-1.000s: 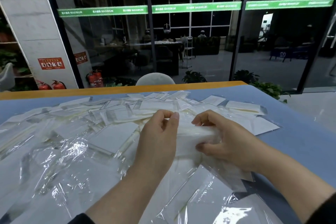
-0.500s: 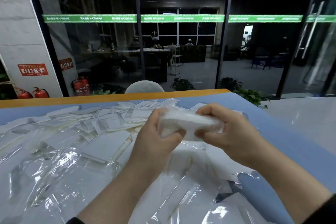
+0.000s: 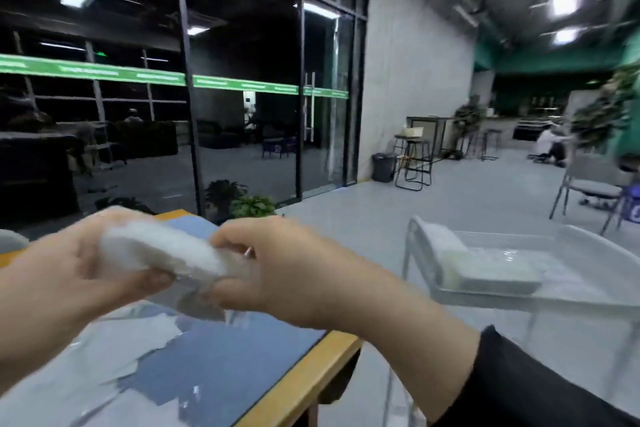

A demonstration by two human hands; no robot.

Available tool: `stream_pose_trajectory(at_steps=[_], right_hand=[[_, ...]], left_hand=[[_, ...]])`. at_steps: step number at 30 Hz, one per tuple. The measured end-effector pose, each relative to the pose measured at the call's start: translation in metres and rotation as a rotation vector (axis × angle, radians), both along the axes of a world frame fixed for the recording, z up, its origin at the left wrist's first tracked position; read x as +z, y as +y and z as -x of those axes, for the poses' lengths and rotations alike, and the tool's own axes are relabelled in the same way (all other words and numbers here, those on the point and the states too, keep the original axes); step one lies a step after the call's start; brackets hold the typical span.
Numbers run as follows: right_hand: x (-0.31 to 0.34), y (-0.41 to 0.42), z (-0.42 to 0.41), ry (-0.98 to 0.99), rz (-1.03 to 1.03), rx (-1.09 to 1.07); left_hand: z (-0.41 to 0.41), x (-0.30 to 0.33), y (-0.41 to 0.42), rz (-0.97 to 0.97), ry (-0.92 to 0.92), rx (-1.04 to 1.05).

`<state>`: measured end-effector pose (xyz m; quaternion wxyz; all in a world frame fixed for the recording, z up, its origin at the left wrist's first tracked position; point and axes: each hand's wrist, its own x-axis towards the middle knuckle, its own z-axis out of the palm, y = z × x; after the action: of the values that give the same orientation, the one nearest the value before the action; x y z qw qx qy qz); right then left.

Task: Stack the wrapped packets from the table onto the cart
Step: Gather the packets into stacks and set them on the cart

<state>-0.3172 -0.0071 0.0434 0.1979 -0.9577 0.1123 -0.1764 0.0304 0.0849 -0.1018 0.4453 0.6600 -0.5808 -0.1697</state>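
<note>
A bundle of white wrapped packets [image 3: 166, 253] is held in the air above the table's right end. My left hand [image 3: 65, 274] grips its left side and my right hand [image 3: 287, 267] grips its right side, fingers curled around it. More clear-wrapped packets [image 3: 114, 354] lie on the blue table top [image 3: 214, 367] below. To the right stands a white cart [image 3: 519, 295] whose top tray holds a stack of wrapped packets [image 3: 485, 270] at its left side.
The table has a wooden edge [image 3: 304, 378] facing the cart. Glass walls and a potted plant [image 3: 249, 204] lie behind. Bar stools [image 3: 414, 163], a bin [image 3: 382, 166] and a chair [image 3: 588, 187] stand farther off on the grey floor.
Both hands lifted the bundle of packets off the pile. My view has swung to the right, so the cart now shows and most of the packet pile is out of sight.
</note>
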Motion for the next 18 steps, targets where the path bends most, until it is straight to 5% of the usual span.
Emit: stream_pose_trajectory(at_steps=[2,5,13,18], right_hand=[[0.017,-0.013,0.043,-0.017,0.055,-0.053],[0.036,-0.039,0.104,-0.046,0.059,-0.153],[0.056,-0.118,0.234,-0.052,-0.008,-0.368],[0.048,-0.188,0.283,-0.183,-0.020,-0.657]], left_hand=[[0.161,0.106,0.003,0.047,-0.070,-0.135],[0.261,0.149,-0.023,0.220,0.056,-0.087],[0.378,0.153,-0.131,0.318,0.192,-0.165],[0.400,0.137,-0.192,0.225,0.103,-0.073]])
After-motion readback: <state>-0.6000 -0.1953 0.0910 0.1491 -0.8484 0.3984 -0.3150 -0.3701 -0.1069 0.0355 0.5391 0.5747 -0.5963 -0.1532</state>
